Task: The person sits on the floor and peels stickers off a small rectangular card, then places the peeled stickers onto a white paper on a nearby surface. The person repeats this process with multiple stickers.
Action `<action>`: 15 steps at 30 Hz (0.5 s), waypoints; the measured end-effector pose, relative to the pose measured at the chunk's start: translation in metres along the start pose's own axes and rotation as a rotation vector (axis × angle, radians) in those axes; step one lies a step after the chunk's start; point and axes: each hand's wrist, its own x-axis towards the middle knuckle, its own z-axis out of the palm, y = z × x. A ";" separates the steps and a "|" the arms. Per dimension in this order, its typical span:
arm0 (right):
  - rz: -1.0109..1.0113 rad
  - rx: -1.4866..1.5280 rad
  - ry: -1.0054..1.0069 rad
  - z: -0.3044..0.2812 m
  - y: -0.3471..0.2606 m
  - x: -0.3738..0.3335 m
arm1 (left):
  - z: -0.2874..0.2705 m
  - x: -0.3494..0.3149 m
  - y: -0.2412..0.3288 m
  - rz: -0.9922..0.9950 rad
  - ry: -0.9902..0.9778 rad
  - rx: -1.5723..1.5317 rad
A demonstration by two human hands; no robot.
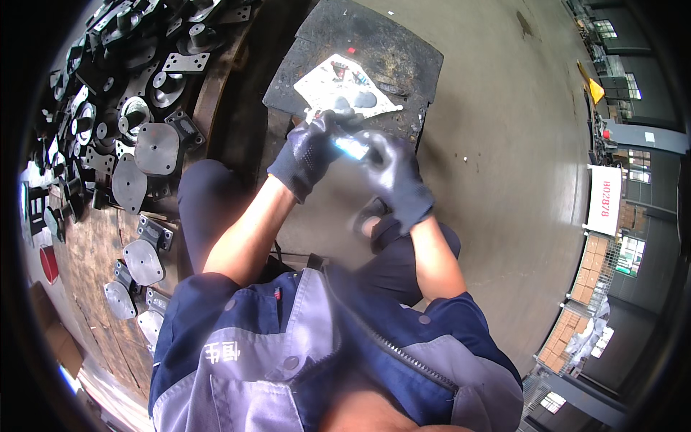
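Note:
Both of my hands wear dark gloves and meet in front of me, above the near edge of a low dark table (317, 43). Between them is a small shiny piece (351, 147), washed out by blue-white glare, so its kind does not show. My left hand (309, 150) curls its fingers around the piece's left end. At its right end, my right hand (397, 169) closes on it, slightly blurred. Just beyond my fingers, a white sheet (324, 85) with dark smudges lies on the table. Grey round shapes (363, 99) rest on its near part.
At left, a wooden bench (86, 252) carries heaps of dark metal parts with round plates (157, 149) and drilled brackets (186, 63). My knees flank the space below my hands. Concrete floor (504, 187) stretches right, toward wire cages of brown boxes (592, 263) and a white sign (604, 200).

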 end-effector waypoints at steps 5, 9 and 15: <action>0.471 0.957 -0.464 -0.015 0.025 0.004 | -0.003 0.003 0.020 -0.110 -0.039 -0.645; 0.460 0.982 -0.555 -0.003 0.023 0.008 | 0.001 0.008 0.027 -0.121 -0.144 -0.805; 0.513 0.973 -0.471 -0.014 -0.020 0.010 | -0.008 0.001 0.026 -0.062 -0.018 -0.705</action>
